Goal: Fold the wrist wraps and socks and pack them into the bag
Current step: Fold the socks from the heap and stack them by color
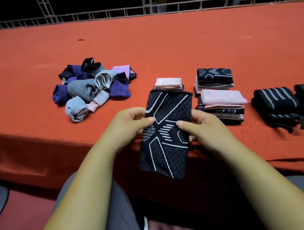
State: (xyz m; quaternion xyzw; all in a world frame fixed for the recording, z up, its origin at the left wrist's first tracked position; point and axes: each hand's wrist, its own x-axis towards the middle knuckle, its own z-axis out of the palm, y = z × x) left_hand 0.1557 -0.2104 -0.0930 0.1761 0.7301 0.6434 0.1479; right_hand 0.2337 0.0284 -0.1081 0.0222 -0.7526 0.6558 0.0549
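We pinch a flat, rectangular black sock (166, 133) with white grip lines between left hand (129, 126) and right hand (201, 128), thumbs on top, just before the folded stacks (219, 97) on orange felt table (144, 45).

A black sock (166, 131), patterned with white lines, is held flat over the near edge of the desk (144, 45). A loose heap (91, 88) of purple, grey and pink socks is seen at the left. Folded stacks (217, 94) are set at the right, and grey-striped black wrist wraps (273, 101) lie beside them.
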